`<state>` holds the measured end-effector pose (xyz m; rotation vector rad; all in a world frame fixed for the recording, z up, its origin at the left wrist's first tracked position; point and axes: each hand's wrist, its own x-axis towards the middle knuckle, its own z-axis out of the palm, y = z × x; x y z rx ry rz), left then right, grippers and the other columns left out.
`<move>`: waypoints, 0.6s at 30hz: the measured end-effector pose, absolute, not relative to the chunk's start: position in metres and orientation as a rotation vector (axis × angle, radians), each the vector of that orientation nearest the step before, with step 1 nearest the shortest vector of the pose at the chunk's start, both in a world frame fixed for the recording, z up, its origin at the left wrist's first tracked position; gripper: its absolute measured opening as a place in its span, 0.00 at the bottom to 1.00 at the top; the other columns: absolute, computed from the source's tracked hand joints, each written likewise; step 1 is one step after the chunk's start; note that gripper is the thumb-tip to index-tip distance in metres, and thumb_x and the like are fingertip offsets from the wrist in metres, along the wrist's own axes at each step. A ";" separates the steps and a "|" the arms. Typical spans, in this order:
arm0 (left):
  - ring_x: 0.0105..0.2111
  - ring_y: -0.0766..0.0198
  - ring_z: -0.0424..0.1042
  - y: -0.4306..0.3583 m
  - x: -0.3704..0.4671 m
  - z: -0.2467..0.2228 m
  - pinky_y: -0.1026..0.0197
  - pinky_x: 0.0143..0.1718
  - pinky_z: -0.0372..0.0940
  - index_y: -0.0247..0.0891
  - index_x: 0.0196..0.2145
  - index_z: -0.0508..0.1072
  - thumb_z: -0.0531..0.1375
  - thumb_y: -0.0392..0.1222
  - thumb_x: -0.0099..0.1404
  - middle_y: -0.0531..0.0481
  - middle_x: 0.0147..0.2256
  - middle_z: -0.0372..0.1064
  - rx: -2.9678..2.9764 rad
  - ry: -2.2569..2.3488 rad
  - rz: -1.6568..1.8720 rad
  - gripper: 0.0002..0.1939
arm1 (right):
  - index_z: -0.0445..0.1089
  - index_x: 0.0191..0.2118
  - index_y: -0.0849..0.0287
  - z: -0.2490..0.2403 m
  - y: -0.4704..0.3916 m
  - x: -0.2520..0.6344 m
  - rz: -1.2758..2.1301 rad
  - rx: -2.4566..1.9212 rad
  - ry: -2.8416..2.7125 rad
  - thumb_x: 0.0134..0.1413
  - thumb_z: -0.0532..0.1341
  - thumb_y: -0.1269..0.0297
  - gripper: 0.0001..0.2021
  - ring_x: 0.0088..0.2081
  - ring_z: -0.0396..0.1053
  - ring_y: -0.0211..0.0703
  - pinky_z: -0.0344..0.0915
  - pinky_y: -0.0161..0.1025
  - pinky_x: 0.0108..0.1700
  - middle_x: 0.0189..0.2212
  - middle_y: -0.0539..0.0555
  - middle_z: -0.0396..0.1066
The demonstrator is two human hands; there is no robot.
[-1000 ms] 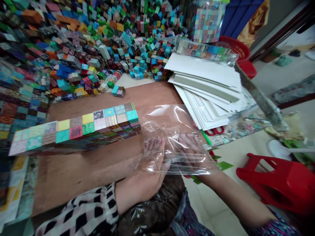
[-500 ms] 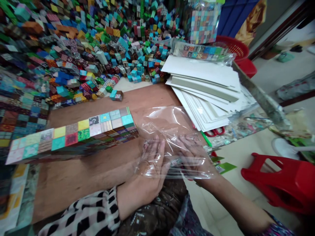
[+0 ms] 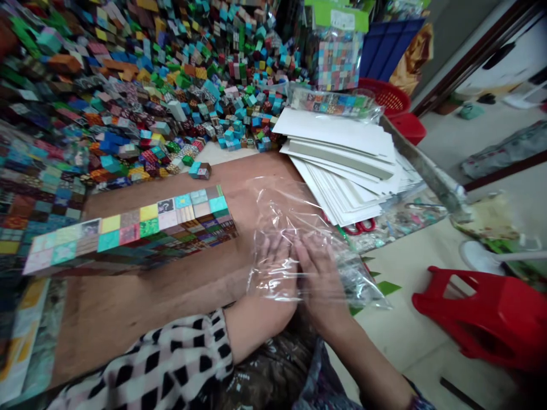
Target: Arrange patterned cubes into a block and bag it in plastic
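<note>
A clear plastic bag point(image 3: 273, 196) covers the fingers of both my hands, its film wrinkled and shiny. My left hand point(image 3: 273, 276) has its fingers stretched out within the film, palm side hidden. Close beside it, my right hand point(image 3: 320, 279) also has its fingers extended under the plastic, and the two hands nearly touch at the fingertips. To the left, a long block of stacked patterned cubes point(image 3: 145, 228) stands on the brown board point(image 3: 171, 302), apart from my hands.
A heap of small coloured cubes point(image 3: 171, 85) fills the back left. White card sheets point(image 3: 337, 136) lie stacked at the right, with red scissor handles point(image 3: 361, 226) near them. A bagged cube block point(image 3: 337, 60) stands behind. A red stool point(image 3: 482, 313) is on the floor.
My right hand has moved left toward my left hand, its fingers now pointing more forward. The bag has shifted shape, its right part trailing lower. The view has turned slightly.
</note>
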<state>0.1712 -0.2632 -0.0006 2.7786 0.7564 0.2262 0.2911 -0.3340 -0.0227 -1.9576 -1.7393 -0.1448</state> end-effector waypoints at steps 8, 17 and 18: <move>0.68 0.39 0.39 -0.261 0.176 -0.021 0.35 0.66 0.45 0.31 0.65 0.57 0.50 0.40 0.69 0.34 0.68 0.47 2.854 0.854 0.207 0.29 | 0.54 0.68 0.53 -0.025 -0.309 0.305 0.075 -2.005 -1.459 0.68 0.46 0.65 0.25 0.48 0.72 0.51 0.67 0.50 0.55 0.51 0.59 0.74; 0.68 0.46 0.47 -0.260 0.188 -0.033 0.40 0.68 0.45 0.30 0.66 0.54 0.49 0.37 0.67 0.37 0.65 0.55 2.787 0.863 0.335 0.30 | 0.63 0.64 0.54 -0.004 -0.294 0.307 0.064 -1.908 -1.543 0.67 0.46 0.60 0.23 0.55 0.69 0.51 0.63 0.51 0.59 0.53 0.58 0.73; 0.67 0.46 0.48 -0.259 0.190 -0.034 0.39 0.67 0.45 0.29 0.66 0.54 0.50 0.39 0.67 0.36 0.65 0.56 2.780 0.845 0.364 0.31 | 0.63 0.63 0.54 -0.002 -0.292 0.307 0.123 -1.885 -1.534 0.67 0.47 0.58 0.23 0.54 0.69 0.52 0.63 0.52 0.58 0.52 0.58 0.73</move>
